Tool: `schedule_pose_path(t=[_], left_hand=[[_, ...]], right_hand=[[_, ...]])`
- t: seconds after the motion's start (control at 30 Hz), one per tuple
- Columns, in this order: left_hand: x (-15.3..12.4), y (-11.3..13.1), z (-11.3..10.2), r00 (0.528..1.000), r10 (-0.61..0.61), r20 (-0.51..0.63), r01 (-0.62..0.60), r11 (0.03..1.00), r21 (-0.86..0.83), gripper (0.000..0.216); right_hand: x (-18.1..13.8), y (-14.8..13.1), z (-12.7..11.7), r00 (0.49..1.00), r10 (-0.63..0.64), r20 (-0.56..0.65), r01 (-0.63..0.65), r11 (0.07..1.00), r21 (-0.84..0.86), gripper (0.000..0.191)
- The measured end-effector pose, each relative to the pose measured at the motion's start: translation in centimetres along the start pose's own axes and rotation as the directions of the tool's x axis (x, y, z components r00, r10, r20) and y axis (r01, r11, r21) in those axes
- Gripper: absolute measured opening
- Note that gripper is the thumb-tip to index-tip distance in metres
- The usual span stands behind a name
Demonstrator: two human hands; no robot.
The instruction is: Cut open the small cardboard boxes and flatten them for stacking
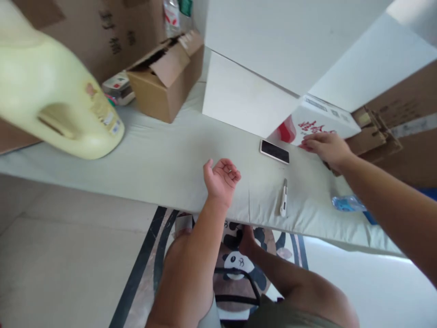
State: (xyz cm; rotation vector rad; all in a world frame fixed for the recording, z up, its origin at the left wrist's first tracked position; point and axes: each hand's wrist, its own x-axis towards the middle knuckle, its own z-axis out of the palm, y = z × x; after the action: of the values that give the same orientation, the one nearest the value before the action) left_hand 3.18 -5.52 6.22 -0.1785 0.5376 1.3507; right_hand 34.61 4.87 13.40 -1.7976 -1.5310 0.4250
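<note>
My left hand [222,180] hovers over the cloth-covered surface with its palm turned up. Its fingers curl loosely, the thumb stands apart, and nothing lies in it. At the right, my right hand [327,149] reaches to the lower front of a white box with red printing [316,122]. Its fingers lie against or just before the printed face; firm contact cannot be made out. Left of that hand a phone with a dark screen [275,151] lies flat. Nearer to me is a white utility knife [284,198].
Large white boxes [242,95] stand at the back. An open-flapped cardboard box [167,77] and a big pale-yellow jug [68,95] are on the left. Brown cartons [406,118] and a clear blue-tinted plastic item [348,203] sit at the right. The surface's front edge runs above my legs.
</note>
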Motion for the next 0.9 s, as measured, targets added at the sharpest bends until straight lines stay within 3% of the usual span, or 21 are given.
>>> schedule_pose_path(t=[0.07, 0.17, 0.3, 0.43, 0.53, 0.63, 0.7, 0.8, 0.9], left_hand=[[-0.5, 1.5, -0.4, 1.0, 0.003, -0.01, -0.003, 0.999, -0.039, 0.061], [-1.1, 3.9, -1.0, 0.999, 0.031, -0.014, -0.032, 0.997, -0.076, 0.062], [-1.7, 6.4, -1.6, 0.993, 0.105, -0.061, -0.113, 0.985, -0.132, 0.065], [-1.7, 7.2, -1.6, 0.992, 0.116, -0.055, -0.123, 0.98, -0.157, 0.064], [-1.4, 7.1, -1.5, 0.993, 0.114, -0.03, -0.117, 0.98, -0.159, 0.063], [-1.2, 7.1, -1.3, 0.994, 0.11, -0.025, -0.113, 0.978, -0.175, 0.064], [-1.2, 7.2, -1.2, 0.995, 0.098, -0.03, -0.102, 0.98, -0.174, 0.064], [-1.4, 7.5, -1.1, 0.992, 0.114, -0.059, -0.122, 0.982, -0.144, 0.064], [-1.5, 7.4, -1.2, 0.954, 0.253, -0.163, -0.269, 0.959, -0.085, 0.059]], right_hand=[[-0.1, -3.1, 5.2, 0.98, 0.002, 0.197, 0.01, 0.998, -0.06, 0.011], [-1.1, -8.5, 13.4, 0.928, -0.077, 0.365, 0.123, 0.987, -0.104, 0.018], [-3.2, -17.5, 22.6, 0.812, -0.276, 0.515, 0.358, 0.932, -0.064, 0.052], [-4.0, -24.7, 29.7, 0.72, -0.43, 0.544, 0.538, 0.842, -0.045, 0.074], [-2.8, -26.8, 33.7, 0.761, -0.417, 0.497, 0.543, 0.829, -0.136, 0.078], [-1.1, -26.4, 35.4, 0.819, -0.373, 0.436, 0.473, 0.869, -0.145, 0.077], [-0.5, -25.5, 34.9, 0.851, -0.331, 0.407, 0.425, 0.889, -0.167, 0.076], [-1.3, -23.7, 32.1, 0.882, -0.307, 0.357, 0.383, 0.909, -0.163, 0.071], [-3.8, -20.9, 27.9, 0.896, -0.313, 0.316, 0.335, 0.942, -0.016, 0.07]])
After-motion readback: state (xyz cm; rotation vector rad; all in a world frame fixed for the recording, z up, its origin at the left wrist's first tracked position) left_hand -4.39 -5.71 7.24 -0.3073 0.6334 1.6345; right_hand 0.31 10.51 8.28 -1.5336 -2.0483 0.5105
